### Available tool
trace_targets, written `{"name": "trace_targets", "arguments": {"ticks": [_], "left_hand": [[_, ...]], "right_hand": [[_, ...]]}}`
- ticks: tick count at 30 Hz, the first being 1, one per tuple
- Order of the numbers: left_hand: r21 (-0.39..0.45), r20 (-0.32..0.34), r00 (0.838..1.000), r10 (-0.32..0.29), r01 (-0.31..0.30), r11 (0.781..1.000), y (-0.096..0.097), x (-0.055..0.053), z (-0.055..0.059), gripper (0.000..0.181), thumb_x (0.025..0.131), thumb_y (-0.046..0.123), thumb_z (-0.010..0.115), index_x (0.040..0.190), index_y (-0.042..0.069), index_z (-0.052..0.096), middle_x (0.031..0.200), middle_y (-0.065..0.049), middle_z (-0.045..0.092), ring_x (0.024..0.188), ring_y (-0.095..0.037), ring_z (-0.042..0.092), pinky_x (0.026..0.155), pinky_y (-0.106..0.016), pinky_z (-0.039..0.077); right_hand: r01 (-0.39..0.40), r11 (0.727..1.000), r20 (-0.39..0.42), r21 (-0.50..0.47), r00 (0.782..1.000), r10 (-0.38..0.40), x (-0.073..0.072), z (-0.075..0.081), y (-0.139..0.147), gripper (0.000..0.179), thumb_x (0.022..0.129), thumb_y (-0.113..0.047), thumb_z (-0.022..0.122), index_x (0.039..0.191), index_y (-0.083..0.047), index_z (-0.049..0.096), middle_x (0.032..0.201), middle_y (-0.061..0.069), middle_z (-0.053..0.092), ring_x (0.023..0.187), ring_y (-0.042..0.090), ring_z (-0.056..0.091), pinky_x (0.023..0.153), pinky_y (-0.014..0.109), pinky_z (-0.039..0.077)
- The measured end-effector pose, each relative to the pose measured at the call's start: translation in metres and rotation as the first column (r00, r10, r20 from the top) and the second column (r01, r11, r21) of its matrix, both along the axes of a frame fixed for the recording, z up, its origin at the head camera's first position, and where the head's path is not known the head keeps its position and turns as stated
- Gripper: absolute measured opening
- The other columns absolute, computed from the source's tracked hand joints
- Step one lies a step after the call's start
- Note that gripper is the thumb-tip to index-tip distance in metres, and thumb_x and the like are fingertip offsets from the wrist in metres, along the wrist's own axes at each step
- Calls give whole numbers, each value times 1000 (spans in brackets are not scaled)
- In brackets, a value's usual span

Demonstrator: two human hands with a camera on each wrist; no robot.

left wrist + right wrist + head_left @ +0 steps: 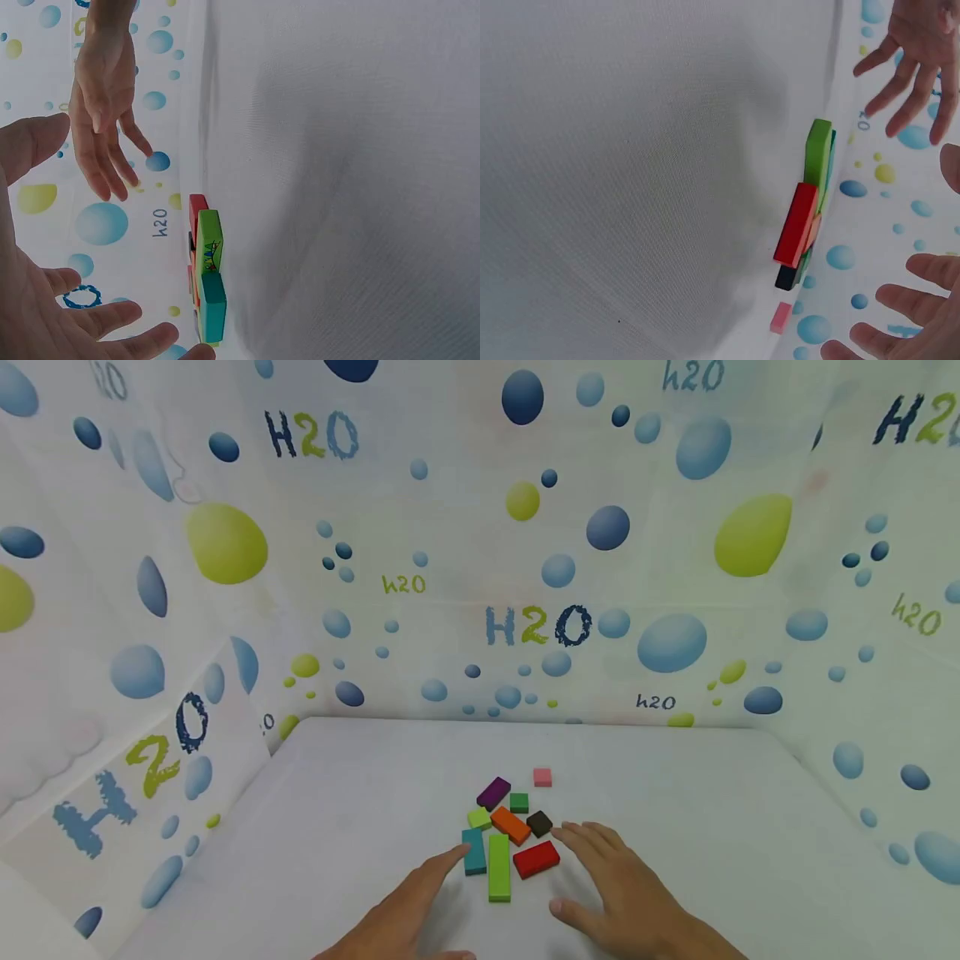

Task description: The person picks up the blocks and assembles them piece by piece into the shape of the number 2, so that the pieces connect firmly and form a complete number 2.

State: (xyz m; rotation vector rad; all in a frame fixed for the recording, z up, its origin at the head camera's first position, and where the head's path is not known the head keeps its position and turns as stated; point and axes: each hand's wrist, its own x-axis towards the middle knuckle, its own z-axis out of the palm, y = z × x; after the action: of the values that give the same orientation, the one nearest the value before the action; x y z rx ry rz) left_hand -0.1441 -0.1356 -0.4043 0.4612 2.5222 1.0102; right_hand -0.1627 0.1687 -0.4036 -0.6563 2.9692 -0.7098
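Several coloured blocks lie loosely grouped on the white table. My left hand (411,897), fingers extended, is nearest the teal block (474,852); its fingertip overlaps that block in the head view. A long lime green block (498,868) lies between my hands. My right hand (626,889) is spread beside the red block (537,859), its fingertips close to the black block (539,823). Both palms face inward and hold nothing. Behind these lie an orange block (511,826), a small lime block (479,818), a green block (519,802) and a purple block (493,793).
A pink block (542,777) lies farthest back, apart from the group. The white table (360,785) meets a white curtain (465,543) printed with blue and green drops and H2O lettering, which stands at the back and both sides.
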Motion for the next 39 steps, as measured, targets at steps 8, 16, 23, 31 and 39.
{"name": "trace_targets", "arguments": {"ticks": [8,16,23,31,39], "left_hand": [[-7,25,997,67,-66,998,9,-8,2,101,76,61,80,157,45,22,160,-2,34,141,-38,39,97,-76,40],[74,-116,993,-32,41,996,20,-28,1,94,85,59,73,160,39,21,163,-1,31,147,-36,33,104,-75,35],[83,-168,986,-5,19,996,23,-47,-5,95,83,55,76,160,37,23,160,-4,38,147,-37,34,104,-75,35],[35,-171,985,13,-7,999,31,-57,-9,88,83,52,77,157,28,36,158,-5,39,143,-36,38,102,-74,38],[-200,-311,939,-144,84,976,36,-60,-16,68,85,51,75,143,20,56,149,-2,51,136,-25,47,106,-58,46]], "right_hand": [[6,1000,11,-18,1000,-6,-12,-4,-8,74,88,-56,70,147,-15,51,149,6,52,138,33,42,103,66,44],[77,996,81,-34,994,-74,-24,-10,-11,72,85,-50,76,145,-18,53,147,4,53,136,29,43,100,63,48],[109,992,117,-62,988,-102,-33,-13,-14,67,85,-46,78,142,-19,56,142,4,56,132,27,47,99,60,50],[89,995,111,-48,990,-84,-39,-21,-16,59,85,-41,79,136,-17,61,136,3,60,124,24,49,97,54,53],[70,998,81,-12,994,-68,-47,-26,-19,52,87,-34,80,132,-15,64,129,1,64,114,19,51,94,44,56]]}}
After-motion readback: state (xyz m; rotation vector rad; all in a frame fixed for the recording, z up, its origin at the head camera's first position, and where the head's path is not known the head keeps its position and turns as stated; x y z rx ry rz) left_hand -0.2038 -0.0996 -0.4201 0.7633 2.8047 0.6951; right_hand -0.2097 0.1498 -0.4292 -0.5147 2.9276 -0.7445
